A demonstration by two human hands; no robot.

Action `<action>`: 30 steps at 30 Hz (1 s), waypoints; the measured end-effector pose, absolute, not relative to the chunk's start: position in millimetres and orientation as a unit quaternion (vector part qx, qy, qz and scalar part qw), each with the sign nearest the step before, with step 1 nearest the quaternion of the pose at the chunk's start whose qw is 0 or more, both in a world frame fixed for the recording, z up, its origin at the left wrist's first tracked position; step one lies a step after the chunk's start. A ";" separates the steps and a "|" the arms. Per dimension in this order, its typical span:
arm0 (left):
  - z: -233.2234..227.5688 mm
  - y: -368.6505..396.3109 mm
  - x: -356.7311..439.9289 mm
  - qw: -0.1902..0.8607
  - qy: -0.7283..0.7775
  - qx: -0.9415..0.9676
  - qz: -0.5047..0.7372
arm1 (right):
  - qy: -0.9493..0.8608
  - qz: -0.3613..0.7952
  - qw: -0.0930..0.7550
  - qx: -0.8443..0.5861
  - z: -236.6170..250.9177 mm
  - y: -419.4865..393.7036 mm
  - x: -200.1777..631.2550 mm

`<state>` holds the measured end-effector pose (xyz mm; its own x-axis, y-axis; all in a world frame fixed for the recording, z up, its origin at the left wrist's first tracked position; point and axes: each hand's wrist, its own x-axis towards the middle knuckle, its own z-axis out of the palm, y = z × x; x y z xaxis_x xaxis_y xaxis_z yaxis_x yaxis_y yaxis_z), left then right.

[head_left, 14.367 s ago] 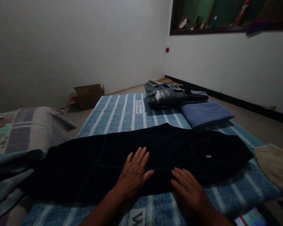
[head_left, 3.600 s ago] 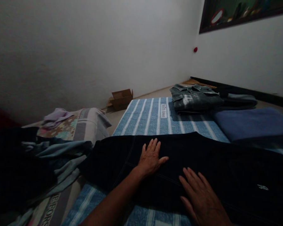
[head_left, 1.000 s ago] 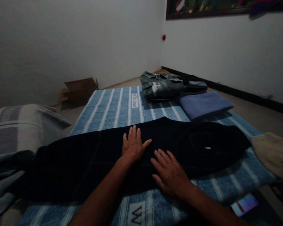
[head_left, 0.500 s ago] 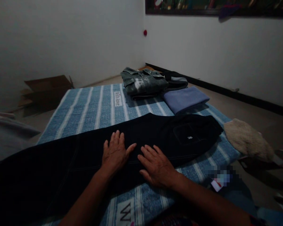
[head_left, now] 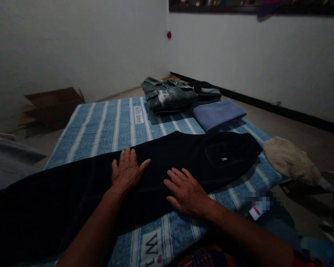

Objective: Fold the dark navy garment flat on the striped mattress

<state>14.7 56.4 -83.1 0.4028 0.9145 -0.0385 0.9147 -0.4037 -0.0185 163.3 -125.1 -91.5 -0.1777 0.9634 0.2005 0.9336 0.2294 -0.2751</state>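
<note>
A pair of dark trousers (head_left: 161, 159) lies lengthwise across the table, folded along its length, with the waist at the right and the legs running off to the left. A back pocket with a small white mark shows near the waist. My left hand (head_left: 126, 171) rests flat on the leg part, fingers apart and thumb out to the right. Nearer the front edge of the trousers, my right hand (head_left: 187, 191) lies flat with its fingers stretched toward the upper left. Neither hand grasps anything.
Under the trousers is a blue and white striped cloth (head_left: 100, 126). At the back sit a folded grey-green denim jacket (head_left: 169, 94), a black and grey garment (head_left: 208, 92) and a folded blue-violet cloth (head_left: 219, 114). A beige knitted item (head_left: 291, 159) hangs at the right corner. A cardboard box (head_left: 52, 107) stands on the floor.
My left hand has slid left along the trousers, widening the gap between my hands. My right hand stays at nearly the same place on the fabric. The view has shifted slightly.
</note>
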 end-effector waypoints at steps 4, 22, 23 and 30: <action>-76.8 53.4 15.0 0.021 0.556 0.830 -0.041 | -0.766 0.050 0.163 -0.620 -92.3 -124.5 163.5; -85.1 51.0 -2.0 -0.010 0.573 0.818 -0.045 | -0.766 0.041 0.166 -0.619 -95.0 -125.3 162.5; -84.7 50.5 -2.0 -0.008 0.575 0.817 -0.045 | -0.766 0.040 0.167 -0.619 -95.4 -125.1 162.4; -83.2 49.0 -1.7 -0.012 0.573 0.818 -0.042 | -0.768 0.049 0.155 -0.620 -91.6 -124.4 161.9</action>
<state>-1.7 49.0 -83.2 0.3389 0.9393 -0.0540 0.9372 -0.3421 -0.0679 161.9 -124.4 -91.6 -0.1842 0.9667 0.1776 0.9363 0.2275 -0.2676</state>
